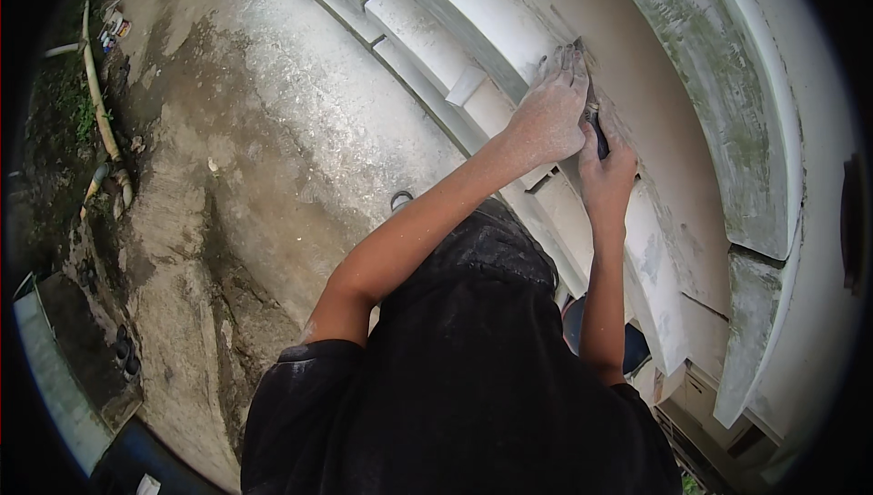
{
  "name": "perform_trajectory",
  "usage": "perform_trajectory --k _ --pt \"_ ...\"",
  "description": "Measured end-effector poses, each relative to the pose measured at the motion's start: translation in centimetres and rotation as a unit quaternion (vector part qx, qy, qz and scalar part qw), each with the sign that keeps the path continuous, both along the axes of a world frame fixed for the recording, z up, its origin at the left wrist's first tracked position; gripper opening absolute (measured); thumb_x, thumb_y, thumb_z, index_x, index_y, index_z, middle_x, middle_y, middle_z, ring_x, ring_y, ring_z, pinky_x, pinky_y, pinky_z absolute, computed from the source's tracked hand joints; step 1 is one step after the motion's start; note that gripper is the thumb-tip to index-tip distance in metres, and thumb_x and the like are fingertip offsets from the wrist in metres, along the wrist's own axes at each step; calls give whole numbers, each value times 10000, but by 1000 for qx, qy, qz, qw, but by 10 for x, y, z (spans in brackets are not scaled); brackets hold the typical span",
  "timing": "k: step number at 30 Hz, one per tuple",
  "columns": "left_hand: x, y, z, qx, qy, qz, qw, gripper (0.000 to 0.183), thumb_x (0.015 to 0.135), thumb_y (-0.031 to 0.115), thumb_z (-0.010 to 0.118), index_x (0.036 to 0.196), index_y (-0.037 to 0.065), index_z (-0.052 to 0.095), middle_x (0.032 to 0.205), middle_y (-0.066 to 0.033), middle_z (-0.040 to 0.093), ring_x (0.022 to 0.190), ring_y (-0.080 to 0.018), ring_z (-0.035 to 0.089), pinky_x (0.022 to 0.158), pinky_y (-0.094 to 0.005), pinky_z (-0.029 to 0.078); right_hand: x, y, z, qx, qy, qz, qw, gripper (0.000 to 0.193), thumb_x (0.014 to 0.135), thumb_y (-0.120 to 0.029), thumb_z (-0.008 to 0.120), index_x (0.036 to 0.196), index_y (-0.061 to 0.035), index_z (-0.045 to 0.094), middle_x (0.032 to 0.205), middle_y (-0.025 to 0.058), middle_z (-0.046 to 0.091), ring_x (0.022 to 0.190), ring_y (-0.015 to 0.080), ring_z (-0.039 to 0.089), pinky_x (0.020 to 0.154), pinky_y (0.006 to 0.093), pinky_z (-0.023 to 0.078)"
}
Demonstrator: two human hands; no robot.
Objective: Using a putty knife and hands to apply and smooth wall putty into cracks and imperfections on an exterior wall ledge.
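My right hand [607, 170] is closed around the black handle of a hand tool [597, 130]. Its narrow grey metal blade points up and away along a pale, smooth curved ledge [655, 122]. Beside it, my left hand [548, 120] reaches over with fingers stretched out, their tips by the far end of the blade. White dust coats that hand and its wrist. Part of the blade lies behind the left fingers, so its full shape is hidden.
Pale stepped blocks [423, 31] with gaps run along my left side of the ledge. A greenish, weathered curved slab [709, 59] rises on the right. Wet concrete floor [309, 86] spreads left, with a long pole [98, 100] beyond. A dark bucket-like container [635, 345] sits behind my right forearm.
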State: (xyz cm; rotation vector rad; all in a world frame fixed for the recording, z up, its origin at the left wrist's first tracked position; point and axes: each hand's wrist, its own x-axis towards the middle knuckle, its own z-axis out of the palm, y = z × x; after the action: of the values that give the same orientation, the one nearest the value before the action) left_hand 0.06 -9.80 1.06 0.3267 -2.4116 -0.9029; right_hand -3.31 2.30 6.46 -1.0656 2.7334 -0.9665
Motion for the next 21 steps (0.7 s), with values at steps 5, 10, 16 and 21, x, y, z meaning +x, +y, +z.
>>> perform_trajectory --k 5,10,16,21 --pt "1 -16 0 16 -3 -3 1000 796 712 118 646 1357 -240 346 1401 -437 394 1389 -546 318 1200 -541 225 1 -10 -2 26 26 -1 999 409 941 -112 592 1336 -10 592 904 288 663 781 383 667 806 420 510" --pt "4 -2 4 61 12 -54 997 819 699 120 650 1352 -267 340 1367 -464 410 1386 -542 333 1198 -524 242 3 3 -10 -31 50 -6 998 433 933 -67 590 1363 -17 574 906 294 661 806 378 685 765 410 509" --pt "2 8 4 29 13 -14 999 763 678 37 616 1356 -212 369 1403 -418 406 1371 -547 339 1195 -538 236 3 7 -9 -31 11 -22 999 437 927 -64 602 1361 -12 576 849 269 658 687 324 640 733 380 505" --pt "2 15 -7 34 10 -2 999 801 692 50 616 1389 -212 322 1418 -433 375 1390 -554 300 1214 -531 192 6 3 -4 23 -41 -40 998 432 927 -81 613 1347 15 575 846 267 659 686 333 638 722 385 505"
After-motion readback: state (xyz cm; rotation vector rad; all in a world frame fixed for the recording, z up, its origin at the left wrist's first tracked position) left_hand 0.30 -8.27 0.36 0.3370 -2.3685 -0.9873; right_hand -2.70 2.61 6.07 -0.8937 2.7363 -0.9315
